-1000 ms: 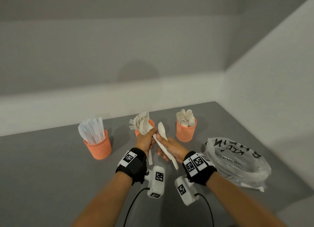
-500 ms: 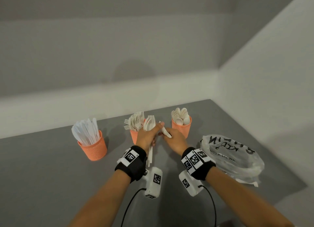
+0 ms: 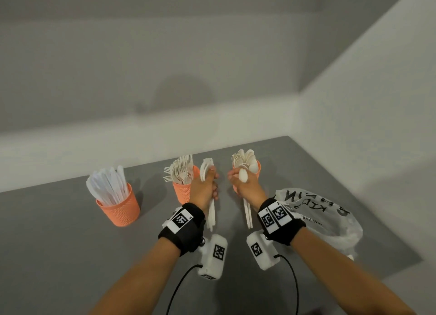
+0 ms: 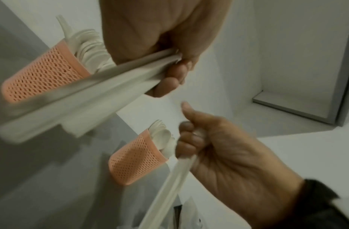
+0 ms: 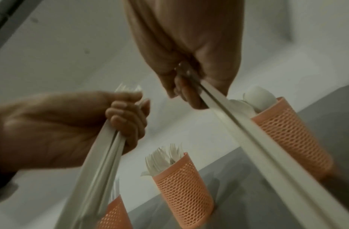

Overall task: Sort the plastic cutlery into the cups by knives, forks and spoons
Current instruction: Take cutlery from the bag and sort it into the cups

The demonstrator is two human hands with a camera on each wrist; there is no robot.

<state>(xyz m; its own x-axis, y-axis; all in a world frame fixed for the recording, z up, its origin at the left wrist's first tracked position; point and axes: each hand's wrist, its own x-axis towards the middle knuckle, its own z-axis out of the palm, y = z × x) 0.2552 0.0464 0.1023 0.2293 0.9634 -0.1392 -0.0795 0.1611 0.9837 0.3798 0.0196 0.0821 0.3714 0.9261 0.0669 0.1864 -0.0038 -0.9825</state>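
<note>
Change: the hands, touching half a second ago, now sit apart.
Left hand (image 3: 204,187): fingers curled round a bundle of cutlery (image 3: 210,214), beside the fork cup (image 3: 182,192).
Right hand (image 3: 245,186): fingers wrapped round spoons (image 3: 248,214), at the spoon cup (image 3: 257,167).
Knife cup (image 3: 119,206): far left on the grey table (image 3: 59,244).
Plastic bag (image 3: 330,216): right.

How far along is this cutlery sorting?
Mostly done, it seems: the knife cup, fork cup and spoon cup are already full. In hand: the left hand grips a white bundle, the right hand spoons. Left: dropping these in; the plastic bag may hold more.
</note>
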